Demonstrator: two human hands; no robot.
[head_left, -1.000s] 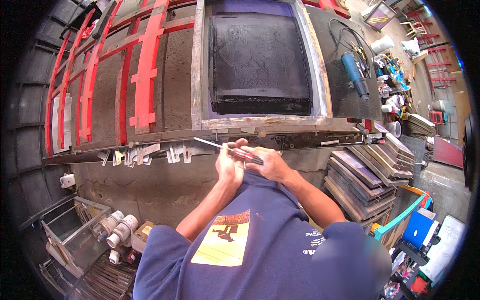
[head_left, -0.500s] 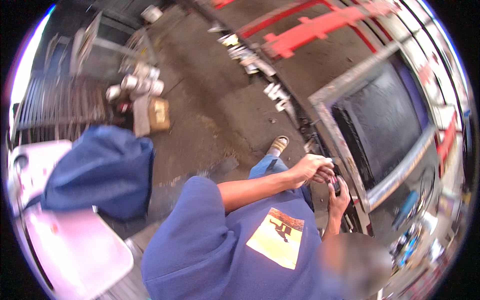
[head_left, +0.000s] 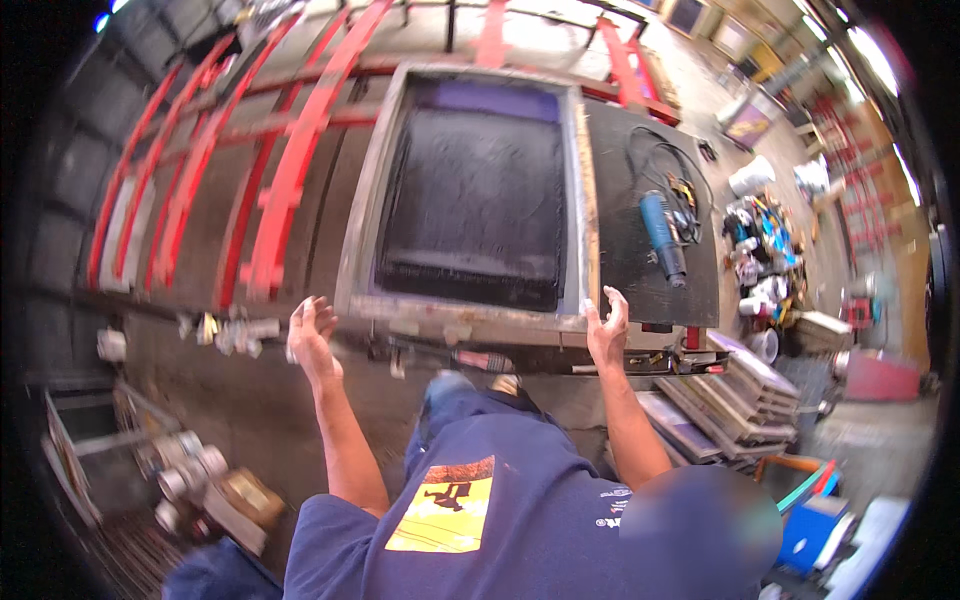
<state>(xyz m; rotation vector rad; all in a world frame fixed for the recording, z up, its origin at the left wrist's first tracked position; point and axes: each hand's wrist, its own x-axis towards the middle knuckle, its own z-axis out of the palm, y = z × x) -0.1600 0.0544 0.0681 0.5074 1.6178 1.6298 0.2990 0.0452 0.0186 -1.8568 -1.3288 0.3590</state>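
A large wooden-framed printing screen (head_left: 586,215) with a dark, glossy-looking mesh lies before me on the table. Beside its near left corner, my left hand (head_left: 314,340) is raised with the fingers apart and nothing in it. My right hand (head_left: 608,330) is at the near right corner, thumb and fingers apart; whether it touches the wood I cannot tell. On the ledge below the frame's near edge lies a small dark and pink item (head_left: 482,360), too blurred to name.
Red metal bars (head_left: 290,190) stretch left of the screen. A blue corded power tool (head_left: 660,235) lies on the black board (head_left: 620,150) at right. Stacked frames (head_left: 730,405) stand low on the right, paint-like buckets (head_left: 195,470) at lower left. White scraps (head_left: 240,333) line the table's edge.
My hands, together on a small dark and pink item before, have parted to either side of the screen and hold nothing visible. My view has swung right, bringing the screen to the middle.
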